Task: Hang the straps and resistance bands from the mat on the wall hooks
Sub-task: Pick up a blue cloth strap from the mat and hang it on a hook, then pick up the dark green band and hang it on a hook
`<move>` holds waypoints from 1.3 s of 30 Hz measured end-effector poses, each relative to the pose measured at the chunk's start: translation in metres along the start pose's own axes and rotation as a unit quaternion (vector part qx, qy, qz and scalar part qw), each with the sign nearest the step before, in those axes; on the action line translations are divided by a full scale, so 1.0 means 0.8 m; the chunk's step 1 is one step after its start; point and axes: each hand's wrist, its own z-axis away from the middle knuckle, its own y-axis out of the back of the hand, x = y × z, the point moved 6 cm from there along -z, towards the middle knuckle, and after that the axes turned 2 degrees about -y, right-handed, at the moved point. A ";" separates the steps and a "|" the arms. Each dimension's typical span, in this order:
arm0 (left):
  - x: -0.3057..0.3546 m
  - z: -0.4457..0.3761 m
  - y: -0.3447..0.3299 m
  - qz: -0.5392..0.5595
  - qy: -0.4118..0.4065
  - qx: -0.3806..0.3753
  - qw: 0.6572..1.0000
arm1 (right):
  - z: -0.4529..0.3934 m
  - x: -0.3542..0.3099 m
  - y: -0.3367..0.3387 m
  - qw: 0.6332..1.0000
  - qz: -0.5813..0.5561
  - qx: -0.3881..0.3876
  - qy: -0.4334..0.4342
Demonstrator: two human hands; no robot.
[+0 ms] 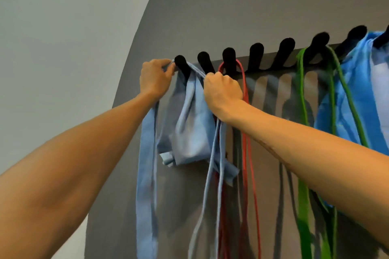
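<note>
Head view, rack: black wall hooks point(255, 55) in one row on the grey wall point(231, 6); ten pegs counted, the rightmost cut by the frame edge
Head view, done so far: red resistance band point(245, 132) looped over the third peg from the left; green resistance band point(301, 101) over the seventh peg; bright blue fabric point(355, 94) draped over the two last pegs at right
Head view, in hand: light blue strap point(187, 124), bunched, lies over the first peg from the left, its ends trailing down the wall
Head view, left hand point(154, 79): pinches the strap just left of that peg, fingers curled on the cloth
Head view, right hand point(223, 90): closed in a fist round the strap's thin cords, just right of the peg and in front of the red band
Head view, count: one red band, one green band, one light blue strap, one bright blue piece
Head view, free pegs: second, fourth, fifth, sixth appear bare
Head view, left to do (judged): seat and release the light blue strap; mat not in view, so any remainder cannot be told
</note>
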 end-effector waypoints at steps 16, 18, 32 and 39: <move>-0.004 0.110 0.000 -0.009 -0.071 -0.185 0.980 | 0.046 -0.015 -0.040 0.997 -0.023 0.067 -0.015; -0.023 0.128 0.034 0.021 -0.022 -0.222 0.974 | 0.069 -0.024 -0.028 0.993 -0.047 0.109 -0.010; 0.045 0.357 0.474 -0.155 -0.021 -0.445 0.882 | 0.341 -0.283 0.149 0.860 -0.416 -0.211 0.205; 0.110 0.482 0.731 -0.231 0.101 -0.495 0.832 | 0.493 -0.450 0.313 0.745 -0.559 -0.285 0.229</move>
